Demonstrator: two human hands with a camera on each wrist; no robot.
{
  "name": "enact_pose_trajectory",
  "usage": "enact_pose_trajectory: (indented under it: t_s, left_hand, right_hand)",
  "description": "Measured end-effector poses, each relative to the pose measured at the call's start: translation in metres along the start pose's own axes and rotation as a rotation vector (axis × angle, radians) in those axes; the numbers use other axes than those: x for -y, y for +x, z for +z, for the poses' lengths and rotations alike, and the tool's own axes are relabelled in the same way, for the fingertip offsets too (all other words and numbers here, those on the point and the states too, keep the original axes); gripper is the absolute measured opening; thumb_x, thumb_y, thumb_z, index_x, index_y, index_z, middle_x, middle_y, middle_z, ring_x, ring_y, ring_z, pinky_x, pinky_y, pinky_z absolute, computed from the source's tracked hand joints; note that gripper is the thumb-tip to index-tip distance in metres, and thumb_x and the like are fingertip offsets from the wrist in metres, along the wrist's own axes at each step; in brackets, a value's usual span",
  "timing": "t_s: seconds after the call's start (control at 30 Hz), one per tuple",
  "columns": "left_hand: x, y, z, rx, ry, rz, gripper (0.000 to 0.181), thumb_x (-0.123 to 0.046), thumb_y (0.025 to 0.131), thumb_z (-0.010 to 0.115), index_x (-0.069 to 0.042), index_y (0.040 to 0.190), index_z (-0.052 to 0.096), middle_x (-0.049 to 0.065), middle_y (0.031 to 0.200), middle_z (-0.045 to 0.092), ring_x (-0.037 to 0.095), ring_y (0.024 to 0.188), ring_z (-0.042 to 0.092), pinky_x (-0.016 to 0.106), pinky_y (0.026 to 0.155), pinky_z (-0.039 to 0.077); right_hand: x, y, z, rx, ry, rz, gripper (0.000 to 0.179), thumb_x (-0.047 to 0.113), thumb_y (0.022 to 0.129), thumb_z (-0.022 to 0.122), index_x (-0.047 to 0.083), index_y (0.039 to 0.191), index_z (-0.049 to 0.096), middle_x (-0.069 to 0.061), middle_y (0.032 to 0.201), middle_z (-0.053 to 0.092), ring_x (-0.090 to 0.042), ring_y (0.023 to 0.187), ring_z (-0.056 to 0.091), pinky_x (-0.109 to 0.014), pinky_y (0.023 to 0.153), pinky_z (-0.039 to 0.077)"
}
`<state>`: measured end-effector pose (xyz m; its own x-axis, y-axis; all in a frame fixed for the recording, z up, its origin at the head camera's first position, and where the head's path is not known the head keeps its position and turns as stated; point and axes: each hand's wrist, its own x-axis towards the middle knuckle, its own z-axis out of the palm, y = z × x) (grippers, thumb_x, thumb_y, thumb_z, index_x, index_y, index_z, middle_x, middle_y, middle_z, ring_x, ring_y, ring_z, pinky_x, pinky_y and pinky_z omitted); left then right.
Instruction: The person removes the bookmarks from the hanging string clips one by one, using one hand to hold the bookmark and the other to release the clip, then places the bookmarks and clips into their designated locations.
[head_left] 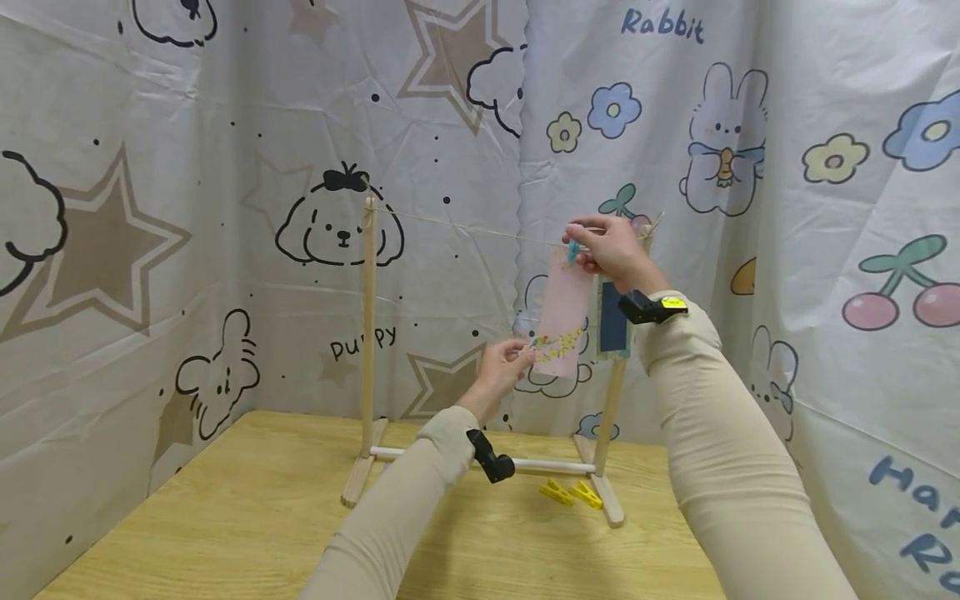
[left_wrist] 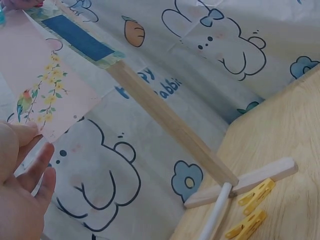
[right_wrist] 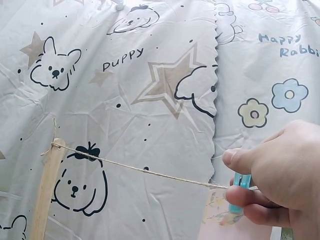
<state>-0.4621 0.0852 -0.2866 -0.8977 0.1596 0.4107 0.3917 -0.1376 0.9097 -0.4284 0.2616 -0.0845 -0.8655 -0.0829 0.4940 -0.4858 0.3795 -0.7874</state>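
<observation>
A pink card (head_left: 564, 308) printed with yellow flowers and a bird hangs at the string (head_left: 465, 227), near its right end. My left hand (head_left: 504, 371) pinches the card's lower left edge between thumb and fingers. Up at the card's top, my right hand (head_left: 611, 250) grips a blue clothespin (right_wrist: 239, 192), which overlaps the string and the card's upper edge. Behind and to the right hangs a second card, dark blue with a pale patterned border (head_left: 613, 321), its top hidden by the right hand in the head view.
The string runs between two wooden posts (head_left: 369, 325) joined low down by a white rod (head_left: 555, 466). Two yellow clothespins (head_left: 557, 492) lie on the wooden table (head_left: 225, 517) by the right foot of the stand. Printed curtains (head_left: 450, 167) enclose the back and sides.
</observation>
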Motion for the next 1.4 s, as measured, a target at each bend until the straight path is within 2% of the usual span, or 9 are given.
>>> enact_pose_trajectory:
  t_s: [0.13, 0.27, 0.53, 0.73, 0.83, 0.97, 1.13, 1.23, 1.4]
  left_hand:
    - [0.001, 0.0, -0.002, 0.002, -0.006, -0.004, 0.017, -0.006, 0.101, 0.067, 0.002, 0.115, 0.071, 0.008, 0.1, 0.074, 0.036, 0.107, 0.065, 0.038, 0.085, 0.054]
    - [-0.001, -0.001, -0.004, 0.002, 0.004, -0.008, 0.018, -0.008, 0.101, 0.067, -0.001, 0.116, 0.072, 0.006, 0.1, 0.074, 0.029, 0.102, 0.067, 0.03, 0.078, 0.053]
    - [-0.003, 0.0, -0.007, 0.008, 0.004, -0.002, 0.018, -0.008, 0.102, 0.065, 0.0, 0.117, 0.071, 0.009, 0.102, 0.075, 0.035, 0.108, 0.066, 0.037, 0.086, 0.054]
    - [-0.003, 0.0, -0.006, 0.01, 0.022, 0.006, 0.019, -0.007, 0.101, 0.067, 0.0, 0.118, 0.072, 0.009, 0.102, 0.075, 0.032, 0.106, 0.067, 0.039, 0.088, 0.053]
    - [-0.003, 0.0, -0.005, 0.012, 0.018, 0.007, 0.02, -0.007, 0.101, 0.067, 0.0, 0.119, 0.072, 0.009, 0.102, 0.075, 0.033, 0.106, 0.067, 0.044, 0.091, 0.053]
    - [-0.003, -0.001, -0.005, 0.011, 0.024, 0.004, 0.02, -0.007, 0.101, 0.067, 0.0, 0.118, 0.072, 0.008, 0.1, 0.075, 0.03, 0.102, 0.067, 0.044, 0.091, 0.053]
    - [-0.003, -0.001, -0.007, 0.024, 0.056, 0.02, 0.019, -0.007, 0.1, 0.067, 0.0, 0.117, 0.073, 0.008, 0.098, 0.074, 0.018, 0.09, 0.063, 0.03, 0.079, 0.052]
    - [-0.005, -0.001, -0.008, 0.03, 0.061, 0.03, 0.02, -0.007, 0.101, 0.066, 0.0, 0.118, 0.072, 0.008, 0.099, 0.074, 0.015, 0.085, 0.061, 0.027, 0.073, 0.05]
    - [-0.004, -0.001, -0.01, 0.022, 0.057, 0.017, 0.021, -0.007, 0.101, 0.066, 0.0, 0.12, 0.072, 0.008, 0.1, 0.074, 0.012, 0.081, 0.059, 0.024, 0.069, 0.047]
  right_hand:
    - [-0.001, 0.0, 0.001, -0.026, 0.044, 0.003, 0.043, 0.028, 0.105, 0.063, 0.003, 0.14, 0.06, -0.007, 0.108, 0.07, -0.005, 0.058, 0.061, -0.017, 0.056, 0.051]
    - [-0.001, -0.001, -0.001, -0.017, 0.052, -0.003, 0.048, 0.03, 0.105, 0.062, 0.001, 0.143, 0.058, -0.009, 0.113, 0.07, -0.004, 0.059, 0.062, -0.017, 0.058, 0.052]
    - [0.0, -0.002, -0.007, 0.007, 0.076, 0.03, 0.051, 0.034, 0.106, 0.061, 0.001, 0.144, 0.057, -0.011, 0.126, 0.066, -0.005, 0.062, 0.063, -0.018, 0.06, 0.052]
    - [-0.003, -0.001, -0.009, 0.005, 0.096, 0.035, 0.054, 0.03, 0.105, 0.063, 0.0, 0.148, 0.052, -0.004, 0.111, 0.071, -0.006, 0.059, 0.061, -0.019, 0.059, 0.053]
    - [-0.005, 0.0, -0.009, -0.007, 0.107, 0.031, 0.054, 0.027, 0.104, 0.065, -0.001, 0.148, 0.051, -0.001, 0.104, 0.072, -0.006, 0.058, 0.061, -0.019, 0.057, 0.052]
    - [-0.006, 0.0, -0.009, -0.005, 0.066, 0.03, 0.057, 0.028, 0.103, 0.066, -0.001, 0.15, 0.049, -0.003, 0.115, 0.067, -0.004, 0.062, 0.062, -0.018, 0.059, 0.051]
    - [-0.002, -0.002, -0.01, -0.005, -0.018, 0.037, 0.059, 0.032, 0.104, 0.065, 0.001, 0.152, 0.047, -0.011, 0.128, 0.058, -0.003, 0.064, 0.062, -0.017, 0.06, 0.05]
    - [0.001, -0.003, -0.012, -0.005, -0.064, 0.025, 0.056, 0.032, 0.105, 0.063, 0.002, 0.15, 0.049, -0.01, 0.121, 0.06, -0.004, 0.062, 0.06, -0.019, 0.059, 0.049]
    - [0.003, -0.003, -0.012, 0.018, -0.089, 0.007, 0.05, 0.03, 0.106, 0.062, 0.002, 0.146, 0.051, -0.004, 0.093, 0.063, -0.007, 0.061, 0.061, -0.02, 0.056, 0.047]
